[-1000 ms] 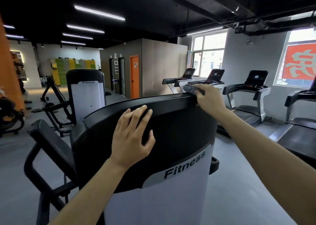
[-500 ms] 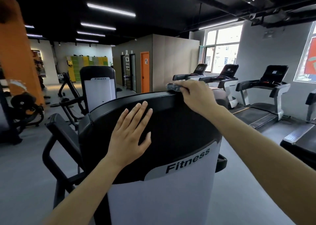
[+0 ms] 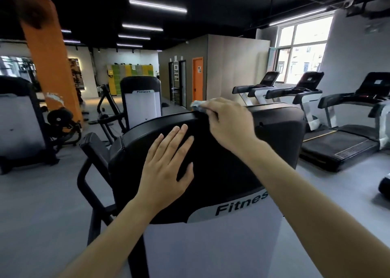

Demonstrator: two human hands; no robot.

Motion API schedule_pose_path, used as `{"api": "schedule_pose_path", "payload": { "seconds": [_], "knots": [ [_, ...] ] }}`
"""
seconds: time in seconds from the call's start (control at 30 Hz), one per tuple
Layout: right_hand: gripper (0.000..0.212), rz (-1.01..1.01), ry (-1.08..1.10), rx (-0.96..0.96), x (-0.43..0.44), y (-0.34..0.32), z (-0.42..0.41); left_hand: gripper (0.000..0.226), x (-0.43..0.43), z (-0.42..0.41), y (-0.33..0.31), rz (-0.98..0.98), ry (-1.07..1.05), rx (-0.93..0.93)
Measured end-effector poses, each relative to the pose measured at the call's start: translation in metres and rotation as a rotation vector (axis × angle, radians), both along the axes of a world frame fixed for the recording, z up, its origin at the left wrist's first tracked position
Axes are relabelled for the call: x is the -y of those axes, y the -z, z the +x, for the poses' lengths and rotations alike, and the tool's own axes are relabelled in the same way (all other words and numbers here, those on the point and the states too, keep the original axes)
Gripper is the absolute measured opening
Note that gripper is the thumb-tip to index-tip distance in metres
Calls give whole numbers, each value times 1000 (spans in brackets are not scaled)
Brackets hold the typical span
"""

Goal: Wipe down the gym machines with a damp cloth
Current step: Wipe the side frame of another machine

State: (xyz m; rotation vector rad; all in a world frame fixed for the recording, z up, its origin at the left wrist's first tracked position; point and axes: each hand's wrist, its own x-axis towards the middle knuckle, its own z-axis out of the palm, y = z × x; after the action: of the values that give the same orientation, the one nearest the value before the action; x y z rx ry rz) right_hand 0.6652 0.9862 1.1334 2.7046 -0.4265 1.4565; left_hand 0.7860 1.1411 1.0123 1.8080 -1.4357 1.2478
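Observation:
A black and white gym machine shroud (image 3: pixel 221 172) marked "Fitness" fills the middle of the head view. My left hand (image 3: pixel 166 168) lies flat with straight fingers on its black front face. My right hand (image 3: pixel 228 123) grips a small pale grey cloth (image 3: pixel 197 104) and holds it on the top edge of the shroud, left of the middle. Most of the cloth is hidden under my fingers.
A black padded arm (image 3: pixel 92 146) of the machine juts out at the left. Another "Fitness" machine (image 3: pixel 140 100) stands behind. An orange pillar (image 3: pixel 48 66) rises at the left, with a weight machine (image 3: pixel 21 125) beside it. Treadmills (image 3: pixel 341 134) line the right wall under windows.
My right hand has slid the cloth leftward along the top edge of the shroud. My left hand has stayed flat on the front face. The view has turned left.

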Motion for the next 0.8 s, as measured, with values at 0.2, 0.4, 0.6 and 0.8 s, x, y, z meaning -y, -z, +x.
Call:
{"api": "schedule_pose_path", "payload": {
  "seconds": [0.2, 0.4, 0.6, 0.8],
  "knots": [
    [32, 18, -58, -46, 4, -5, -5, 59, 3, 2, -1, -43, 14, 30],
    [34, 190, 351, 36, 49, -6, -33, 59, -13, 20, -6, -3, 62, 71],
    [32, 191, 477, -14, -25, -11, 1, 53, -47, 56, -5, 32, 104, 128],
    [33, -19, 354, -34, -121, 5, 52, 50, -79, 93, 3, -24, 131, 128]
  ]
}}
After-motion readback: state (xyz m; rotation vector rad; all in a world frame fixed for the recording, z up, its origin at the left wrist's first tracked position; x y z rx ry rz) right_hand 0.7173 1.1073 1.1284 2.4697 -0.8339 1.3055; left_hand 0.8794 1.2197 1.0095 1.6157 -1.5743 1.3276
